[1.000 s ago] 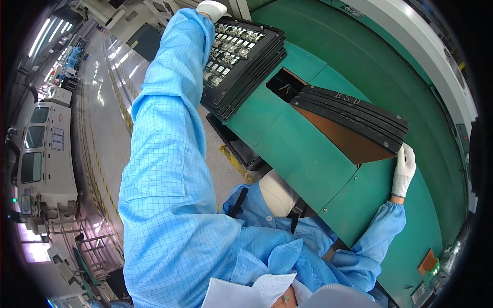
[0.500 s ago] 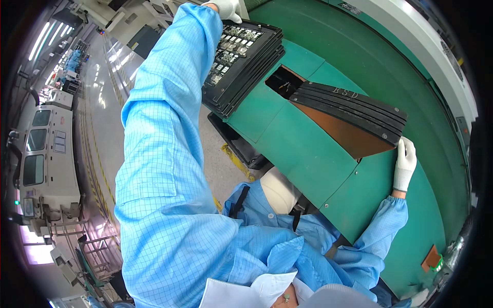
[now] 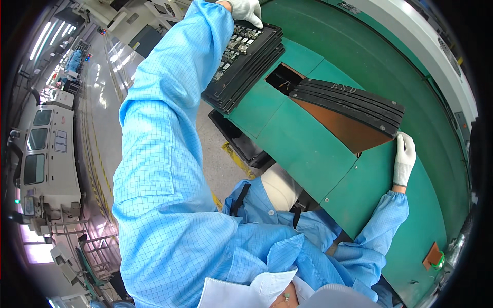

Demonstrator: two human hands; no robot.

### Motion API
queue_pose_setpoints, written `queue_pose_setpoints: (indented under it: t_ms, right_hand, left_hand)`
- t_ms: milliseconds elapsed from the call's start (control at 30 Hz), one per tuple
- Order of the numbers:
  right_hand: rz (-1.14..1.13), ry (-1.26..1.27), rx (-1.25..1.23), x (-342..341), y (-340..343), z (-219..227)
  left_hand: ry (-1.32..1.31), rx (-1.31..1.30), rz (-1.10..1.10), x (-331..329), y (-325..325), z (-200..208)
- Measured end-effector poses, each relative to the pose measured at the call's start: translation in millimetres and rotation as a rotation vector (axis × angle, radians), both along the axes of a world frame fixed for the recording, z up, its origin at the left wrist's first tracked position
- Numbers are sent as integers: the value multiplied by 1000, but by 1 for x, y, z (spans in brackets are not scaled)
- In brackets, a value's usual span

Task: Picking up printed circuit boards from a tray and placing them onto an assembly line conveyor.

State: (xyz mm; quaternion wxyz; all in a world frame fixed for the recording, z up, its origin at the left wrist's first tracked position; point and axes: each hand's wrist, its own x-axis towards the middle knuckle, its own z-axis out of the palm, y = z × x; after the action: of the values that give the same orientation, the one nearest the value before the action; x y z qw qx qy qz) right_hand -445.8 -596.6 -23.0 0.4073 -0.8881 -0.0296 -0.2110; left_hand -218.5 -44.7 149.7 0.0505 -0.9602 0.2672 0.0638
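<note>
At the top, my white-gloved left hand reaches over the far end of a pile of black trays. Its thumb and fingers are spread, with a fingertip at the tray's rim. The top tray holds rows of small metallic and white parts, partly covered by my sleeve. On the right, my gloved right hand has its fingers at the near corner of a stack of black plates. That stack stands tilted on the green bench, a brown face showing along its near side.
The green bench top runs diagonally beneath both stacks, with a dark rectangular opening between them. A black bin sits below the bench edge. A small brown piece lies at the lower right. Grey machines line the left aisle.
My left hand has slid rightward along the far end of the tray pile. My right hand and the corner of the black plates have shifted slightly up and left.
</note>
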Motion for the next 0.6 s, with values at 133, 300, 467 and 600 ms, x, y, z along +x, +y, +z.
queue_pose_setpoints:
  t_ms: [133, 300, 467, 600]
  right_hand:
    - [10, 30, -7, 3, -6, -5]
    - [15, 20, -8, 4, -2, -4]
    - [22, 41, 2, 3, -7, -8]
    - [17, 32, -18, 5, -8, -7]
  left_hand:
    - [-115, 80, 66, -13, -12, -2]
    - [-89, 35, -18, -15, -3, -12]
    - [-85, -134, -63, -64, 14, 2]
    - [-342, -172, -72, -135, 28, -25]
